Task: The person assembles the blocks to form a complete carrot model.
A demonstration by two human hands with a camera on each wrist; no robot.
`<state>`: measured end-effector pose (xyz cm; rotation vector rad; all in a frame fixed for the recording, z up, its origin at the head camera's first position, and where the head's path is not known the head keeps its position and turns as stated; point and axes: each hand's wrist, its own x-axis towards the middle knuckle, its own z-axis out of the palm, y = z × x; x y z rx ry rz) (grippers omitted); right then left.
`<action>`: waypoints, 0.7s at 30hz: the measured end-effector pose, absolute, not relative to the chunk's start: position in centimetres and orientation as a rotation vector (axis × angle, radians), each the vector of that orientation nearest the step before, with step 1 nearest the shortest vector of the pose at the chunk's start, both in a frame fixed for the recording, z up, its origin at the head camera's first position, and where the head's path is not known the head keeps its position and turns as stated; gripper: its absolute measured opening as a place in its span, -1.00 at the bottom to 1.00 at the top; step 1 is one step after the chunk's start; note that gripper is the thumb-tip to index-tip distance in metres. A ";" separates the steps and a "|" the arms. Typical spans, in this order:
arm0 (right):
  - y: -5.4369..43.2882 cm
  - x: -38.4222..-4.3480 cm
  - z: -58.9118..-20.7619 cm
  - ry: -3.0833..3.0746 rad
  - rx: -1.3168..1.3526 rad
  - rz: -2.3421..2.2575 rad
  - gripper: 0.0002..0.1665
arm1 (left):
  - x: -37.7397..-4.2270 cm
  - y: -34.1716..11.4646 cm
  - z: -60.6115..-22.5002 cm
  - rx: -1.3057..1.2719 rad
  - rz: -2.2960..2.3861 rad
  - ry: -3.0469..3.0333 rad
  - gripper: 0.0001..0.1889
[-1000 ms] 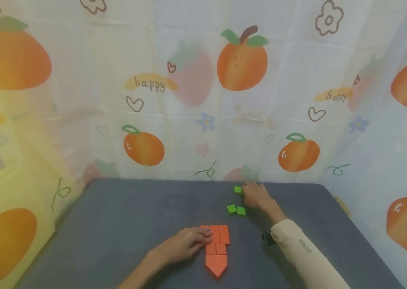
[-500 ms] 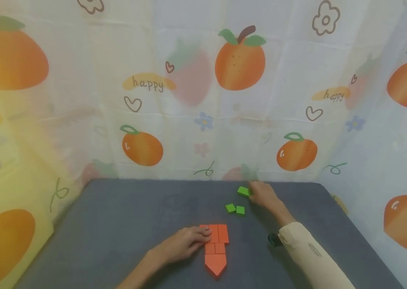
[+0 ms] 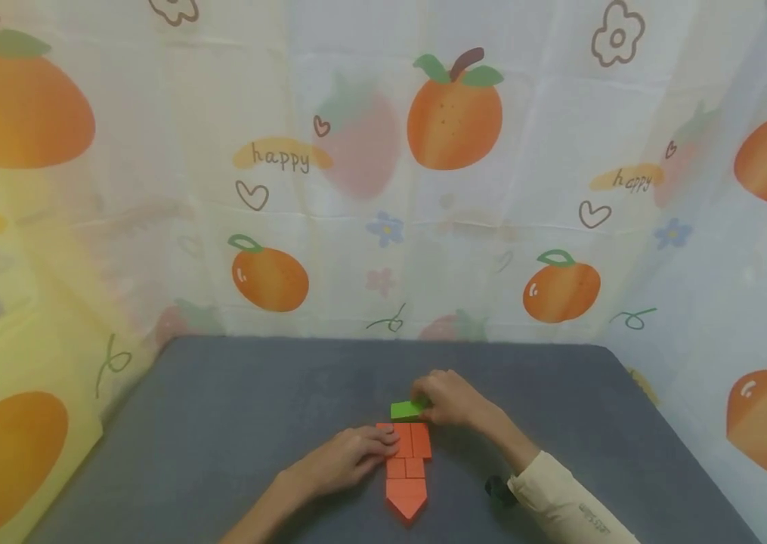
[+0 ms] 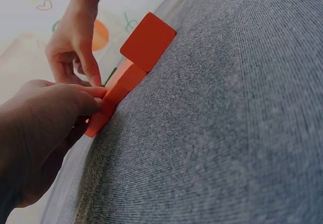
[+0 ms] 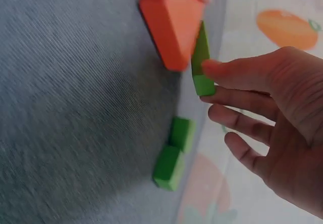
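Orange-red blocks (image 3: 407, 491) lie joined in an arrow-like shape, its pointed end toward me. My left hand (image 3: 349, 457) rests its fingertips on the far left blocks of the shape; in the left wrist view these fingers (image 4: 86, 98) touch the block edge. Just beyond the shape's far edge, my right hand (image 3: 454, 397) pinches a long green block (image 3: 405, 410) between thumb and fingers, seen end-on as the green block (image 5: 202, 57) in the right wrist view. The remaining fingers of that hand are loosely spread. Whether this block touches the orange ones is unclear.
Two small green blocks (image 5: 174, 158) stand together on the grey cloth (image 5: 75, 108) in the right wrist view; the right hand hides them in the head view. A fruit-printed curtain (image 3: 356, 189) rises behind the table and at both sides.
My right hand has brought the long green block from the table's far edge toward me and left, up to the orange shape. The left hand has stayed in place.
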<state>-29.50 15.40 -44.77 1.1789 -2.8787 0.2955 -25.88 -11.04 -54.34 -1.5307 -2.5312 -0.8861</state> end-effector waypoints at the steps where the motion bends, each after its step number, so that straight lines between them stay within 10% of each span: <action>1: 15.2 -29.4 -44.8 -2.886 1.203 0.291 -0.78 | -26.0 -11.1 -54.6 -1.531 -0.887 -2.514 -0.65; 21: 13.5 -28.9 -44.8 -3.014 1.367 0.330 -0.58 | -26.7 -11.0 -55.8 -1.555 -0.859 -2.456 -0.67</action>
